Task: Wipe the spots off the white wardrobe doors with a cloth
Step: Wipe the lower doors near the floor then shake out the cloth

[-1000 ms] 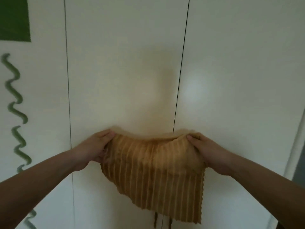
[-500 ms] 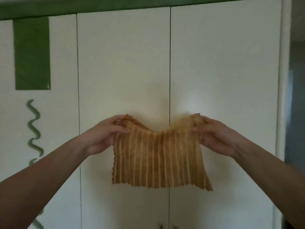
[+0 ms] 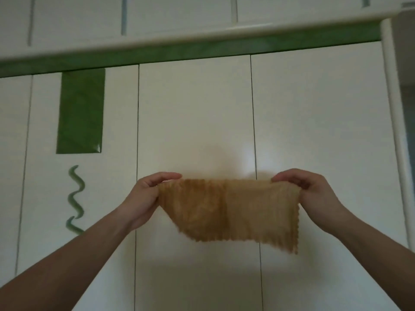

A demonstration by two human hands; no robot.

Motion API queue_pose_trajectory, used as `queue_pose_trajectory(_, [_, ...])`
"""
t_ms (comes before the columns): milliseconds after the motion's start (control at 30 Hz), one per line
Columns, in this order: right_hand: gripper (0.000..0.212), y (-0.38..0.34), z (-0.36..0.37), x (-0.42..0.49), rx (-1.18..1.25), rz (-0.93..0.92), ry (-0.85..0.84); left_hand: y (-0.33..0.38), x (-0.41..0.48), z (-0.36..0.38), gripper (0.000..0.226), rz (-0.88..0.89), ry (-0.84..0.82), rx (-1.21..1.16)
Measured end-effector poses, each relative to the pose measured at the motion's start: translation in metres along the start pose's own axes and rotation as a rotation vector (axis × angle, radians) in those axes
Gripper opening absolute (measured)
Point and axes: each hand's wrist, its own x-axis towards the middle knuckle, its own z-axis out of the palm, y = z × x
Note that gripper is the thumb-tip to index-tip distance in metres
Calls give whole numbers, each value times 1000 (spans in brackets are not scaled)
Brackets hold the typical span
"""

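Head camera view: we hold a tan cloth [image 3: 229, 212] stretched out between our 2 hands, in front of the white wardrobe doors [image 3: 193, 113]. Our left hand [image 3: 146, 198] pinches the cloth's upper left corner, with the fingers curled over the top edge. Our right hand [image 3: 314, 194] grips the upper right corner in the same way. The top edge runs almost level from hand to hand, and the rest hangs loose below. The bottom edge slants, so the right side hangs lower than the left. The right edge has a zigzag cut. The cloth is blurred, with faint ribs on its left half.

It hangs across the seam between 2 doors, and a soft shadow lies on the doors just above it. We cannot tell whether it touches them.

On a door to the left are a green rectangle [image 3: 80, 111] and, below it, a green wavy line [image 3: 76, 198]. A green strip [image 3: 202, 49] runs along the top of the doors, with upper cupboards [image 3: 179, 16] above it. A rounded white post [image 3: 395, 131] stands at the right edge.
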Motion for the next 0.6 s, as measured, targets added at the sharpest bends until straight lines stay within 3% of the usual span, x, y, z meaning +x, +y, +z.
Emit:
queue_pose_trajectory(100, [58, -2, 6, 4, -75, 89, -130, 5, 5, -28, 44, -69, -117, 14])
queue_pose_trajectory(267, [54, -1, 18, 12, 0, 292, -329, 2, 9, -65, 43, -159, -255, 49])
queue_pose_trajectory(367, [57, 3, 21, 13, 281, 472, -343, -1, 8, -74, 45, -208, -346, 9])
queue_pose_trajectory(500, [48, 1, 25, 10, 517, 542, -310, -3, 7, -75, 50, -214, -352, -81])
queue_pose_trajectory(600, [37, -6, 31, 10, 490, 550, -291, -3, 10, -78, 43, -246, -369, -112])
